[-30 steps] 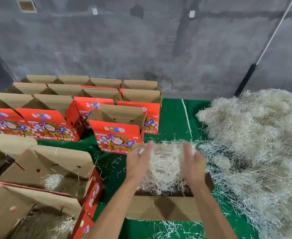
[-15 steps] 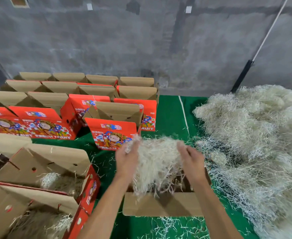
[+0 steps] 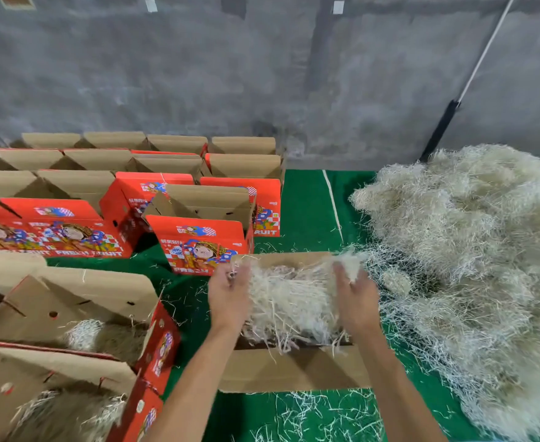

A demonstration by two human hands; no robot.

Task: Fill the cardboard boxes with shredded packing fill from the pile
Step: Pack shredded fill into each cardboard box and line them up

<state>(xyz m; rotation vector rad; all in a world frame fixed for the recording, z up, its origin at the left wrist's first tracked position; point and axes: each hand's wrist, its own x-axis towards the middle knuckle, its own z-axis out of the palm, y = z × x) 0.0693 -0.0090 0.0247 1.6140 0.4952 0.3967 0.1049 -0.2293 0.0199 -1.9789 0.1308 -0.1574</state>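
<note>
Both hands are working over the open cardboard box (image 3: 294,368) sitting on the green mat (image 3: 307,205), and this box is serving as the landmark here. The left hand (image 3: 230,298) is reaching in over the box's left side, its fingers curling onto the edge of a wad of shredded fill (image 3: 291,301); the right hand (image 3: 356,298) is doing the same over the box's right side. Each grip is closing on the wad from its own side, so the wad is being held between the two palms, sitting in and just above the box mouth, with strands hanging over the near wall. The fingertips are blurring, so how tightly each is pinching is hard to tell.

To the right of the box, the big pile of fill (image 3: 472,256) is spreading across the mat, its loose edge reaching right up to the box's right side. Just behind the box to the left, a red printed box (image 3: 198,244) is standing with its flaps up, and further behind it, rows of more red boxes (image 3: 128,180) are lining up towards the grey wall (image 3: 262,74). To the left of the box, two filled boxes (image 3: 80,346) are lying open with fill showing inside. In front of the box, stray strands (image 3: 313,416) are littering the mat.
</note>
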